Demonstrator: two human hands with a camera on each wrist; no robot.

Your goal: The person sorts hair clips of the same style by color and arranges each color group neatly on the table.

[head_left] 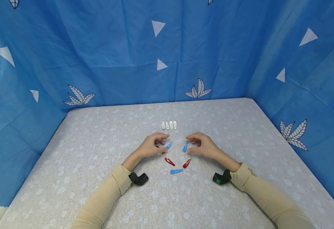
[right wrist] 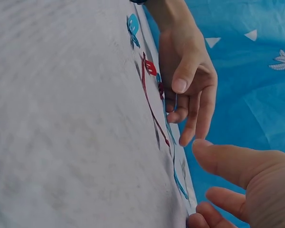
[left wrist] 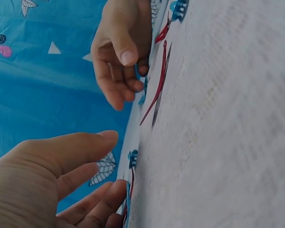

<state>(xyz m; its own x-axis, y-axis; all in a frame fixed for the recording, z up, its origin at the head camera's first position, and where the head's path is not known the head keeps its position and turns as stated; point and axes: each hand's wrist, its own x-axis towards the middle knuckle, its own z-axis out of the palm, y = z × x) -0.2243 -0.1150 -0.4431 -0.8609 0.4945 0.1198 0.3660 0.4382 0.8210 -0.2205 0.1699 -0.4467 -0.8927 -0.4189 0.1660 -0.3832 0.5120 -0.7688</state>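
My left hand (head_left: 152, 144) is beside a blue snap hair clip (head_left: 169, 145), its thumb tip overlapping the clip's lower end and its fingers apart from the thumb. A red hair clip (head_left: 157, 146) lies partly hidden under that hand. On the other side, my right hand (head_left: 205, 145) has its thumb and loosely bent fingers spread around a second blue clip (head_left: 185, 146) on the cloth. Nearer to me, two red clips (head_left: 169, 161) slant inward above another blue clip (head_left: 176, 171), so the coloured clips form a rough ring.
Several white hair clips (head_left: 171, 125) stand in a row behind the hands. A pale patterned cloth (head_left: 98, 136) covers the table, with blue curtains (head_left: 112, 47) hanging at the back and sides. Black wrist cameras (head_left: 138, 178) sit at both cuffs.
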